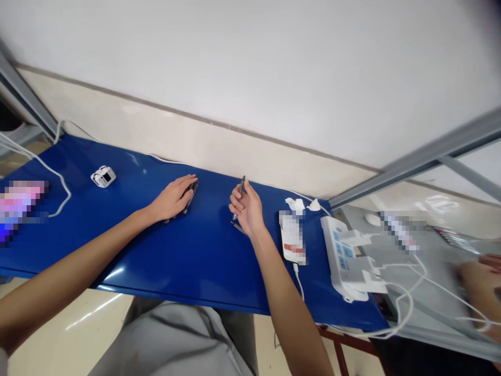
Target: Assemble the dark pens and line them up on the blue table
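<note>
Right hand: the right hand (247, 208) closes its fingers around a slim black pen (242, 184), tilted above the glossy blue tabletop (188, 256), right of the left hand.
Left hand: well apart from it, the left hand (172, 200) lies flat, fingers outstretched, over slim dark pen-like sticks (187, 207).
Pen handling: the pen seems to be gripped for handling; moving it calls for a steady right grip.
Under the palms: the sticks' number cannot be told; a dark piece (238, 227) below the right hand is unclear.
Right edge: another person's hand (487, 274) is blurred and cut off.
</note>
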A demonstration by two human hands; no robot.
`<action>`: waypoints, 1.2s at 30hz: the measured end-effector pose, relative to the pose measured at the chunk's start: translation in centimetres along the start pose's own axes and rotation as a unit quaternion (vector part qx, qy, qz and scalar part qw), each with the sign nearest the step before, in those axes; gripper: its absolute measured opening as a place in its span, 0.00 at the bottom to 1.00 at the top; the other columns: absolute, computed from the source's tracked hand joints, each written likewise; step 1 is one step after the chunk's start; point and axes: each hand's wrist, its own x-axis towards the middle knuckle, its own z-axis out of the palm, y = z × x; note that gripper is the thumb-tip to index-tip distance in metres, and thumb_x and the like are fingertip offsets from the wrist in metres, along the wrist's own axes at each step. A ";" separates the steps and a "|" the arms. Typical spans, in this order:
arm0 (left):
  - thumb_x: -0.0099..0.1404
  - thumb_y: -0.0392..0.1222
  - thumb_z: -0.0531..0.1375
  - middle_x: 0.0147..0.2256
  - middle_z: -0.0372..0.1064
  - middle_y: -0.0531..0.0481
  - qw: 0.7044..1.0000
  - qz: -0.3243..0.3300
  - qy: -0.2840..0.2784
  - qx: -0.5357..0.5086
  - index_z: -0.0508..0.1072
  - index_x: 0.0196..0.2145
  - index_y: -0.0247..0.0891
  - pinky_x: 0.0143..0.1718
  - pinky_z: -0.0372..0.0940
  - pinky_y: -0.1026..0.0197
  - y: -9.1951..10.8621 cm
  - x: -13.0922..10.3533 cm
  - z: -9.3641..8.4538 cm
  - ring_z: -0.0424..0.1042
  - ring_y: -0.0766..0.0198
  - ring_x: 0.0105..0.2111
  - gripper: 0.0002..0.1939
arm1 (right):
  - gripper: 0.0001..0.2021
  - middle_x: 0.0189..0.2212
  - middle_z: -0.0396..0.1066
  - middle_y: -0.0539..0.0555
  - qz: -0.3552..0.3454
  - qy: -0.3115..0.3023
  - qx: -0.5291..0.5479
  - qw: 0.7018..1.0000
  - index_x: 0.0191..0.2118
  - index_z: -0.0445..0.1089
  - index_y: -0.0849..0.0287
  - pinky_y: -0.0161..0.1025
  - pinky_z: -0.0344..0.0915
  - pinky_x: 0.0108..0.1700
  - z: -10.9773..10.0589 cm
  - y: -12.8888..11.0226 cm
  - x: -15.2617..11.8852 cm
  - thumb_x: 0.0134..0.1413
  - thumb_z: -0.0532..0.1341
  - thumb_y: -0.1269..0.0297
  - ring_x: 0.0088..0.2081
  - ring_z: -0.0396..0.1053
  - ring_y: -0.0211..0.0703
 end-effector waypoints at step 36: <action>0.80 0.54 0.58 0.63 0.72 0.35 0.999 0.047 -0.003 0.024 0.74 0.68 0.39 0.73 0.62 0.35 0.4 0.2 -0.4 0.71 0.43 0.63 0.27 | 0.26 0.26 0.48 0.42 0.004 -0.012 -0.025 1.000 0.41 0.72 0.54 0.31 0.39 0.18 1.5 1.7 -1.1 0.65 0.72 0.33 0.22 0.38 0.32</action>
